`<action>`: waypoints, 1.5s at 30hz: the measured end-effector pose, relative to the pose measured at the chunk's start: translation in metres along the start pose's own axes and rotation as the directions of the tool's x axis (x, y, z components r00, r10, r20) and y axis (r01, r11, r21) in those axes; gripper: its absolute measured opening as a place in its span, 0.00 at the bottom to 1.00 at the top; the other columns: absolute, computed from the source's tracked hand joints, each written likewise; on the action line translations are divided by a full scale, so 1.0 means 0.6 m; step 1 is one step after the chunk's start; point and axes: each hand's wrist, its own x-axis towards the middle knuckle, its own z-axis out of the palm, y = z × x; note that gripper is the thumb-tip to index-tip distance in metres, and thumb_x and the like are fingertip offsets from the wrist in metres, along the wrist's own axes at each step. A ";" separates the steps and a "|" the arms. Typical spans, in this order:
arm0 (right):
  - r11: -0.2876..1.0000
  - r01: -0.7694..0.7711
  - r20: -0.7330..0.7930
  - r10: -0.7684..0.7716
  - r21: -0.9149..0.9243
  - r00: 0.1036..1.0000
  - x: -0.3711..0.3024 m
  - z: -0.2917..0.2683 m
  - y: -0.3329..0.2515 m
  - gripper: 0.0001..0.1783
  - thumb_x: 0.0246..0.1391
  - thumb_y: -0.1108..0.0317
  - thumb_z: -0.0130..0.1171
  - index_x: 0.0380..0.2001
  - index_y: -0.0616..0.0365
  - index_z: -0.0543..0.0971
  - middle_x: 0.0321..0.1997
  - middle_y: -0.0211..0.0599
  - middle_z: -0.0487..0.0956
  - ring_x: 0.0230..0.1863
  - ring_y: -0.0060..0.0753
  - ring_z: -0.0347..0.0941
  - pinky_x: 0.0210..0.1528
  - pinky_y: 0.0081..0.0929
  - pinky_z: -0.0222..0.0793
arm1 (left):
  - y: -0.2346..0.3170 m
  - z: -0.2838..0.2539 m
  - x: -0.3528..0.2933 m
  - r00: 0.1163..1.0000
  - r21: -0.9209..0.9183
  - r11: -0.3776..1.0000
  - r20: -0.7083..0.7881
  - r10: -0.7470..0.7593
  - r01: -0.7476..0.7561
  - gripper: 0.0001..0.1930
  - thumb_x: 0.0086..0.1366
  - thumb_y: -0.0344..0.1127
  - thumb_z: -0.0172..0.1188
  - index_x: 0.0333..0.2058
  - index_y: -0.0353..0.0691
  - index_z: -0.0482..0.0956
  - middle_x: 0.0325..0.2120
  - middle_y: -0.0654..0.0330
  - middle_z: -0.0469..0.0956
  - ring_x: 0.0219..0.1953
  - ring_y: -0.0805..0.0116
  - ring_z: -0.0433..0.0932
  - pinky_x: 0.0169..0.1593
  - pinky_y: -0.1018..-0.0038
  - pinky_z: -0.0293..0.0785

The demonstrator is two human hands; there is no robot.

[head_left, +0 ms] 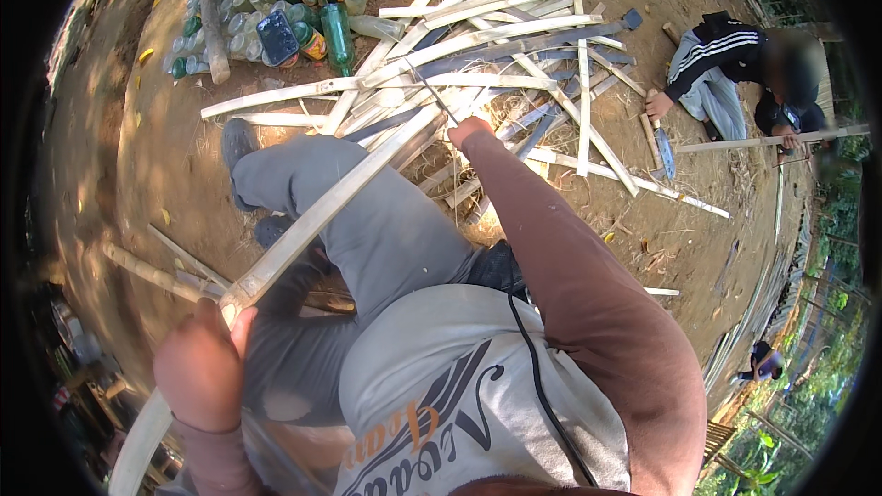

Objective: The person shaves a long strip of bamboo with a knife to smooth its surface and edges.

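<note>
Gripping long pale bamboo strip [317, 214] w/ L hand [200, 372], clenched round it nr lower L. Running diag. from lower-L rim, across bent leg [367, 193], up to pile at top ctr. Grasping thin-bladed tool [432, 94] w/ R hand [470, 131], closed over its grip end; grip hidden in fist. Pointing blade up-L by strip's far end; can't tell if touching. Crowding that end & R hand: heap of loose strips [487, 80], pale & dark, criss-crossed on dirt ground [689, 248], w/ shavings around. Packed close at top L: many glass bottles [266, 0], green & clear, w/ dark phone-like slab [277, 40] on top & short wood stick [213, 32] lying across. Crouching at R, well apart: co-worker [726, 60], w/ one hand on another long strip [753, 142] & the other just above a knife [664, 152]; can't tell if held. Lying past L knee: bamboo pole [152, 271]. Hanging down shirt [441, 349]: black cord [542, 381]. Seen small, far lower R: another person [763, 363].
</note>
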 end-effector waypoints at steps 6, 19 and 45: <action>0.963 0.250 0.004 -0.251 -0.099 0.968 -0.102 -0.031 -0.034 0.27 0.57 0.51 0.55 0.46 0.63 0.87 0.50 0.58 0.85 0.53 0.53 0.82 0.60 0.44 0.76 | 0.030 -0.016 -0.006 0.999 -0.046 0.999 -0.038 -0.022 0.021 0.21 0.60 0.53 0.73 0.32 0.42 0.76 0.27 0.54 0.80 0.29 0.50 0.82 0.32 0.58 0.77; 0.989 0.087 -0.010 -0.089 -0.116 0.996 -0.020 -0.035 0.010 0.27 0.58 0.50 0.56 0.47 0.61 0.87 0.51 0.56 0.85 0.53 0.57 0.82 0.61 0.45 0.75 | 0.024 -0.003 -0.006 0.999 -0.140 0.989 0.006 -0.040 0.040 0.18 0.59 0.46 0.75 0.31 0.41 0.76 0.25 0.51 0.79 0.30 0.46 0.82 0.32 0.56 0.77; 0.911 0.360 0.013 -0.370 0.199 0.929 -0.203 -0.044 -0.042 0.22 0.55 0.53 0.59 0.34 0.66 0.85 0.29 0.56 0.82 0.33 0.56 0.80 0.41 0.46 0.76 | 0.041 -0.004 -0.002 0.999 -0.174 0.984 0.006 -0.044 0.045 0.17 0.60 0.45 0.74 0.31 0.40 0.77 0.27 0.54 0.81 0.32 0.50 0.82 0.34 0.57 0.77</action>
